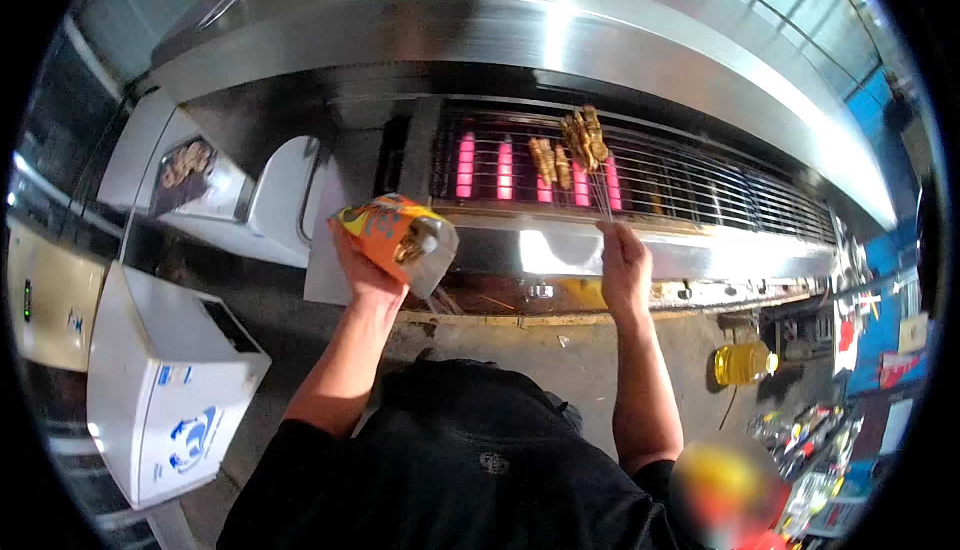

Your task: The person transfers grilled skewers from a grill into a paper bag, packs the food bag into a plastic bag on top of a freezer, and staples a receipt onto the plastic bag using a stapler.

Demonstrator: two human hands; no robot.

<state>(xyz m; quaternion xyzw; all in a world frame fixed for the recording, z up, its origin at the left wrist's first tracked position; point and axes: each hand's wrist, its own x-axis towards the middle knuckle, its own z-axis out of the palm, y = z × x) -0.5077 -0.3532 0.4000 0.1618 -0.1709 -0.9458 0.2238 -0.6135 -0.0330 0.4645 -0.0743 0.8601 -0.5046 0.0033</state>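
Observation:
My left hand point(370, 278) is closed round an orange and yellow paper bag point(378, 228), tilted with its open mouth to the right. Some browned food shows inside the bag, and thin sticks poke out below it. In my right hand point(626, 265) is a bunch of meat skewers point(584, 142), gripped by the stick ends. Their browned meat lies over the wire rack of the grill point(720, 175), at its back middle. Shorter browned pieces point(550, 162) sit just left of the bunch. Pink-glowing heating elements point(504, 170) show beneath the rack.
A steel hood point(400, 35) spans the space above the grill. To the left stand a tray of meat point(187, 163) and a white chest-type appliance point(170, 400). An oil jug point(742, 364) rests on the floor at right, near bottles and clutter point(815, 440).

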